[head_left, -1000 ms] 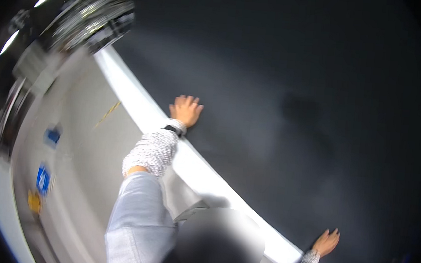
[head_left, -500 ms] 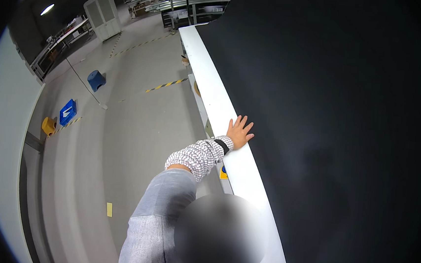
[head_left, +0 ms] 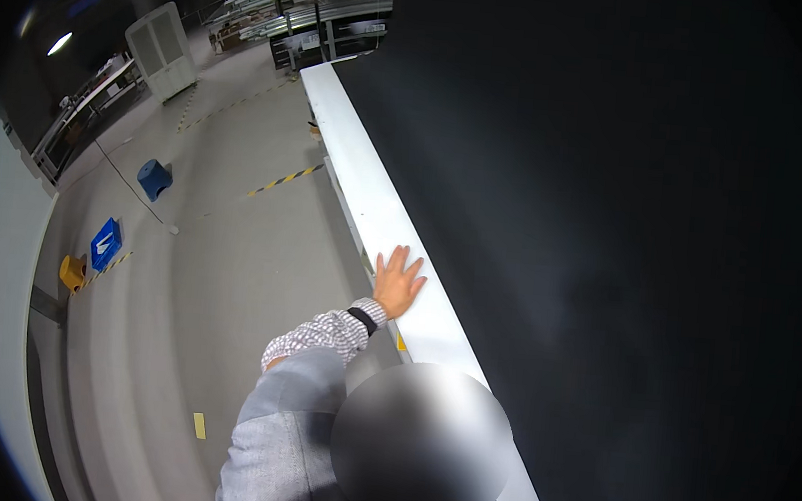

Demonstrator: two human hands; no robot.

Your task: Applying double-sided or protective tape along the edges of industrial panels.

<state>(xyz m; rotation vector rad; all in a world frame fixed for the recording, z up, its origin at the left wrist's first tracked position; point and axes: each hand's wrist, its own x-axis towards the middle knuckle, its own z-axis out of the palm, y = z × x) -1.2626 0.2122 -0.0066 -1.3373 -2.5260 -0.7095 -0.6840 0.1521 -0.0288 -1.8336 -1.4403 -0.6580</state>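
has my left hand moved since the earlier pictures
Yes: judged against the white strip, the left hand has drawn back leftward, away from the dark surface it partly overlapped.

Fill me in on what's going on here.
A person has their left hand spread on a long white strip that borders a large black surface. It grips nothing, and the right hand is out of view. On the grey floor to the left stands a blue stool.

Wide fisheye view downward from head-height
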